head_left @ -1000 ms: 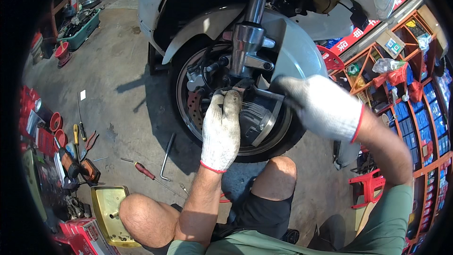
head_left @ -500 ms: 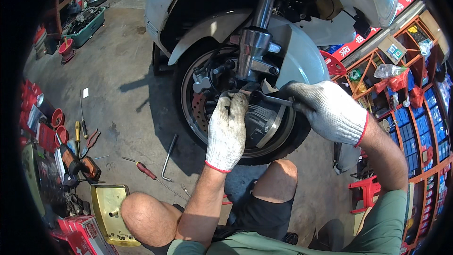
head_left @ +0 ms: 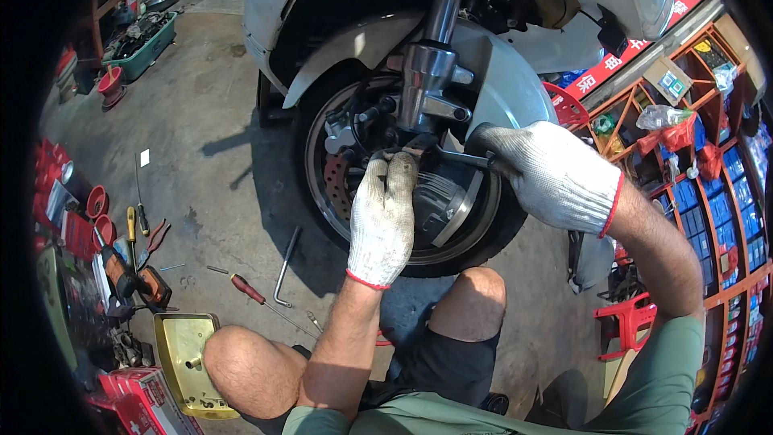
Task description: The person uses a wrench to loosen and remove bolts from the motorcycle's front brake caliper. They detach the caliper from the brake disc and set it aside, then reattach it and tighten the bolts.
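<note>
In a white work glove, my right hand (head_left: 555, 177) is closed around the handle of a metal wrench (head_left: 462, 159). The wrench's far end reaches the hub area just below the silver front fork (head_left: 424, 72) of a scooter. My left hand (head_left: 382, 217), gloved too, is pinched at that same spot beside the wrench's head; what its fingertips hold is hidden. Behind both hands stands the front wheel (head_left: 503, 229), with a reddish-brown brake disc (head_left: 336, 181) left of my left hand. A pale fender (head_left: 519, 89) curves above my right hand.
On the floor to the left lie a red-handled screwdriver (head_left: 248, 288), an L-shaped socket wrench (head_left: 287, 266), pliers (head_left: 158, 236) and a cordless drill (head_left: 119, 272). A yellow tray (head_left: 165, 354) with small parts sits by my left knee. Right are shelves (head_left: 713, 229) and a red stool (head_left: 626, 324).
My right hand and the wrench handle have shifted slightly up and to the left. My left hand stays pinched at the hub, a little higher in the picture.
</note>
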The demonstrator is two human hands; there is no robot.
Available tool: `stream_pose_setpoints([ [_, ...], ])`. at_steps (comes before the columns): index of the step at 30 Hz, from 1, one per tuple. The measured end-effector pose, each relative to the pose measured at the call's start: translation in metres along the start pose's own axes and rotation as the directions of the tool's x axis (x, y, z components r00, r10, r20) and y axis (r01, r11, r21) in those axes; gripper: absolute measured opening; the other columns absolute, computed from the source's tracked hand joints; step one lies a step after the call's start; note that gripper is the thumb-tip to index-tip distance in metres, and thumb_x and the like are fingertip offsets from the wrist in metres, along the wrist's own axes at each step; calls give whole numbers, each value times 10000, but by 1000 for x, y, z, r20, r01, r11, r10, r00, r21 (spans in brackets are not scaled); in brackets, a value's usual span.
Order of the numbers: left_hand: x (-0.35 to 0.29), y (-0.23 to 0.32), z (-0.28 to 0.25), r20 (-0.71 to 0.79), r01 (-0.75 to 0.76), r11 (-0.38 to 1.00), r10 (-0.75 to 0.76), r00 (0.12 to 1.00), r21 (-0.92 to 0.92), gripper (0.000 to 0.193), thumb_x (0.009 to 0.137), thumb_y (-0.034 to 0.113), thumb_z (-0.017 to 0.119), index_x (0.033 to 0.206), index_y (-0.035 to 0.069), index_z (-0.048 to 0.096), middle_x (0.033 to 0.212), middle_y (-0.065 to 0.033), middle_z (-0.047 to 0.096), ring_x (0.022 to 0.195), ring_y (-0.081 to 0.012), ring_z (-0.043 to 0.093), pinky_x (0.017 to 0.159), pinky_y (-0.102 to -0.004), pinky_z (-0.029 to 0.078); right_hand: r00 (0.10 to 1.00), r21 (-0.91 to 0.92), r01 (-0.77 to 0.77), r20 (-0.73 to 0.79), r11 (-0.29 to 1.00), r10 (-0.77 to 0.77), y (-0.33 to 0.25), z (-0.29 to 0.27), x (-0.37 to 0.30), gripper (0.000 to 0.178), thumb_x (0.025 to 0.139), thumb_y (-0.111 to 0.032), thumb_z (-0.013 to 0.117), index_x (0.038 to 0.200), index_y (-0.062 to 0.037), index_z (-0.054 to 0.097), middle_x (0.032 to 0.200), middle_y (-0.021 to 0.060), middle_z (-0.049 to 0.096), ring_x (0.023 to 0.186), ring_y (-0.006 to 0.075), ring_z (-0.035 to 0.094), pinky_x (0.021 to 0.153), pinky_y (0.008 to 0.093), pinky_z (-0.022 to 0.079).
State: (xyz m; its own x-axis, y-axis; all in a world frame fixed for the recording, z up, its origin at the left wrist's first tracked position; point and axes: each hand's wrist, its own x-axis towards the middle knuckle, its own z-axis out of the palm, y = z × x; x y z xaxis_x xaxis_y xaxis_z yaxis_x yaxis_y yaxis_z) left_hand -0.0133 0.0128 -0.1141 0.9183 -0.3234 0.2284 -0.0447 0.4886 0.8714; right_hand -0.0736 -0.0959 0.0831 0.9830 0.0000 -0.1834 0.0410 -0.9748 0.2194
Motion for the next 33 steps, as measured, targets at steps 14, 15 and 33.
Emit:
stream_pose_setpoints([
  [14, 6, -9, 1, -58, 0, 1000, 1, 998, 12, 372, 1080, 318, 488, 1076, -31, 617, 880, -112, 639, 807, -168, 567, 745, -306, 477, 982, 197, 155, -137, 968, -129, 23, -10, -33, 211, 919, -61, 583, 1118, -24, 642, 936, 228, 693, 911, 422, 675, 786, 464, 549],
  [15, 1, -1, 1, -33, -36, 997, 38, 999, 73, 360, 1078, 310, 489, 1063, -28, 613, 880, -103, 629, 799, -158, 547, 741, -302, 468, 993, 284, 80, -111, 955, -50, 27, -11, -42, 205, 943, -71, 571, 1129, -25, 644, 931, 212, 698, 893, 399, 687, 782, 450, 552],
  [33, -38, -7, -3, -162, 12, 990, 11, 987, 142, 392, 1086, 363, 447, 1251, 43, 603, 1079, -79, 675, 895, -133, 648, 735, -284, 525, 897, 981, 91, -155, 170, 413, 60, 172, -198, 267, 892, -5, 534, 1132, 34, 643, 730, 51, 636, 570, 102, 568, 523, 272, 475],
])
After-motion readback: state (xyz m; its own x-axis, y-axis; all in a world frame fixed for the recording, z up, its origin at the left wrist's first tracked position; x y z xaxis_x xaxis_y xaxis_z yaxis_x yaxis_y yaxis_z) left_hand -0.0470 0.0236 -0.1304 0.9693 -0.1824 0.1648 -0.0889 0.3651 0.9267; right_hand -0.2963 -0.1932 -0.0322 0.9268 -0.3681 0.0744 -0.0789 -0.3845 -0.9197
